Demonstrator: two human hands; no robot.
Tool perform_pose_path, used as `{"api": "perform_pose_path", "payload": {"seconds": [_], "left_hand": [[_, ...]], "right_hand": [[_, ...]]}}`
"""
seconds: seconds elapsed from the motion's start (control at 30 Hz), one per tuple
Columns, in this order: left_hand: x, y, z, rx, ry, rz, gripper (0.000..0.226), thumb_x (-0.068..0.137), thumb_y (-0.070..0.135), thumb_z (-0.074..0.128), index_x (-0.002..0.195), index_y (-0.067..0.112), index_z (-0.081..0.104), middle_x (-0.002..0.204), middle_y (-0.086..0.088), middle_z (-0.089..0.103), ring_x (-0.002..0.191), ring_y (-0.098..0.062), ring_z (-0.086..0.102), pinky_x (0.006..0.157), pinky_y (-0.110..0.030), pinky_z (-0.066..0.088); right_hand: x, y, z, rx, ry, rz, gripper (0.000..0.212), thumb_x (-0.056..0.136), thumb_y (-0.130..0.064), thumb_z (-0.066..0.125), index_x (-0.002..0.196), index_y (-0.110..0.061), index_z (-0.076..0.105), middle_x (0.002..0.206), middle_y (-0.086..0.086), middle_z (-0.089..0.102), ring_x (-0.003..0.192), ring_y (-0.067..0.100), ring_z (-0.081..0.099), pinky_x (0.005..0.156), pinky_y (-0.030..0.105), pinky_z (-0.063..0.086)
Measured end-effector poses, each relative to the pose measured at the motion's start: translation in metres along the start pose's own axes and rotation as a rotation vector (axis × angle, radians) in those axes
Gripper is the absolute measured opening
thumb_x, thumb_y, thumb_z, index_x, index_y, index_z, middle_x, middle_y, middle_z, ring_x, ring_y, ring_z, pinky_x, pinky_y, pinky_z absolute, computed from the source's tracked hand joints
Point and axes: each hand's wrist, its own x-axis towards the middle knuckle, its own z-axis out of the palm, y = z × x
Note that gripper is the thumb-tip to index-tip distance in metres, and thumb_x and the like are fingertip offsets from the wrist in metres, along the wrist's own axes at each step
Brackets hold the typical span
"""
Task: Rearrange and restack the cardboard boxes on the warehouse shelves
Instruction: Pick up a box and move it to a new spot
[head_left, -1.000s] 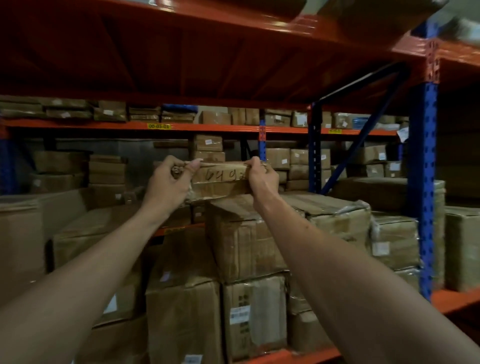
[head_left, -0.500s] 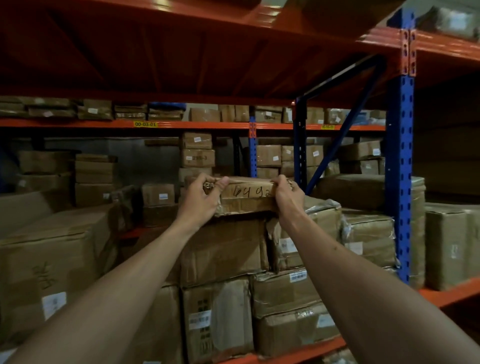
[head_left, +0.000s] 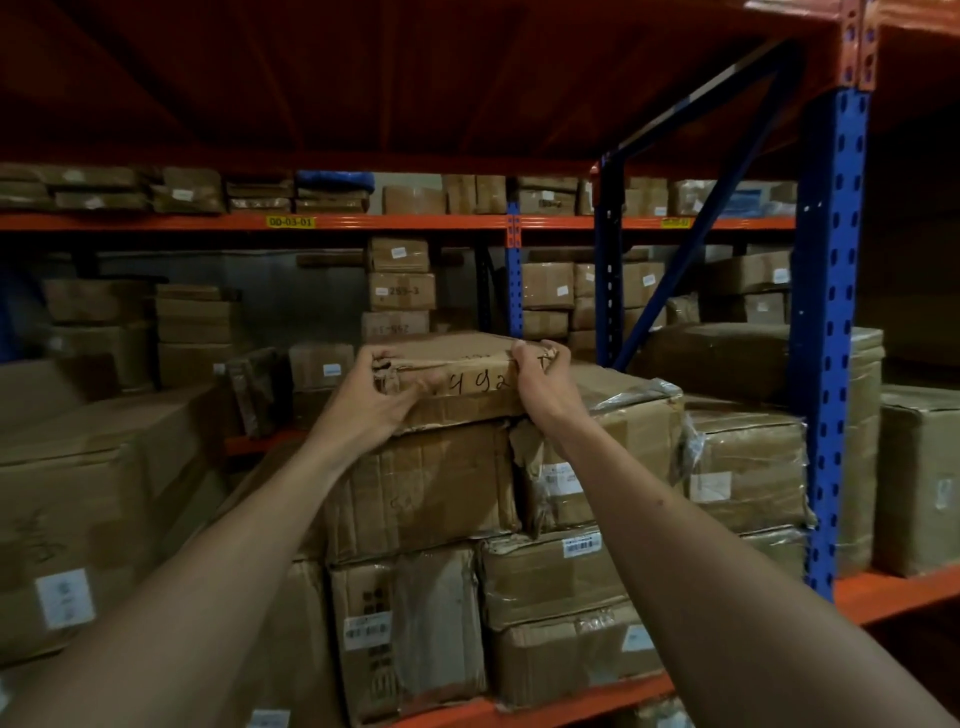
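Gripping a flat box (head_left: 457, 366) at its two near corners, both hands reach forward at arm's length in the head view. The left hand (head_left: 371, 405) wraps the torn left corner, fingers curled over the top edge and thumb along the front face. The right hand (head_left: 540, 382) clamps the right corner the same way, fingers over the top. The hands are apart, one at each end of the box. Handwritten digits, partly covered, show on the front face between them.

The flat box rests on top of a stack on the near shelf, lying on a larger carton (head_left: 421, 483) whose lid edge sticks out just under it. To the right, touching that carton, sits a wrapped carton (head_left: 618, 447) with torn cardboard at its corner and a white label. Below are more cartons, one with a barcode label (head_left: 582, 545). A big box (head_left: 93, 499) stands at the left, well apart from the hands.

A blue upright (head_left: 828, 338) rises at the right, with an orange beam (head_left: 893, 592) at the shelf front. Behind, a second rack holds many small boxes under a beam with a yellow tag (head_left: 291, 222).
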Motion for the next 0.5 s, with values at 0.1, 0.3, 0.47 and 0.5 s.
{"api": "perform_pose_path", "payload": {"seconds": [0.1,0.3,0.47,0.5], "left_hand": [[-0.001,0.002,-0.003,0.004,0.015,-0.003,0.077,0.05,0.082,0.079,0.112,0.047,0.049,0.112,0.021,0.056,0.101,0.001,0.055,0.082,-0.025,0.047],[-0.002,-0.003,-0.007,-0.147,0.107,0.04,0.053,0.061,0.061,0.084,0.1,0.04,0.057,0.109,0.016,0.063,0.099,0.001,0.061,0.071,-0.015,0.047],[-0.002,-0.009,-0.006,-0.272,0.226,-0.027,0.04,0.072,0.035,0.088,0.101,0.036,0.059,0.111,0.001,0.065,0.091,-0.01,0.069,0.068,-0.03,0.06],[-0.002,-0.01,-0.004,-0.281,0.26,-0.028,0.039,0.074,0.031,0.087,0.101,0.035,0.059,0.108,0.002,0.065,0.081,-0.005,0.07,0.06,-0.022,0.058]], "right_hand": [[-0.001,-0.002,-0.001,-0.021,-0.027,0.002,0.07,0.09,-0.066,0.043,0.149,-0.034,0.021,0.138,0.013,0.047,0.124,0.033,0.047,0.107,0.055,0.039],[-0.005,-0.01,-0.001,-0.078,-0.123,-0.019,0.08,0.084,-0.081,0.036,0.15,-0.04,0.014,0.146,0.012,0.041,0.129,0.034,0.043,0.11,0.055,0.034],[0.001,-0.012,0.01,-0.226,-0.188,0.023,0.083,0.084,-0.085,0.026,0.153,-0.041,0.009,0.152,0.02,0.035,0.139,0.04,0.033,0.114,0.058,0.027],[0.003,-0.012,0.012,-0.242,-0.193,0.031,0.084,0.085,-0.085,0.024,0.153,-0.039,0.009,0.153,0.021,0.034,0.14,0.041,0.031,0.114,0.059,0.026]]}}
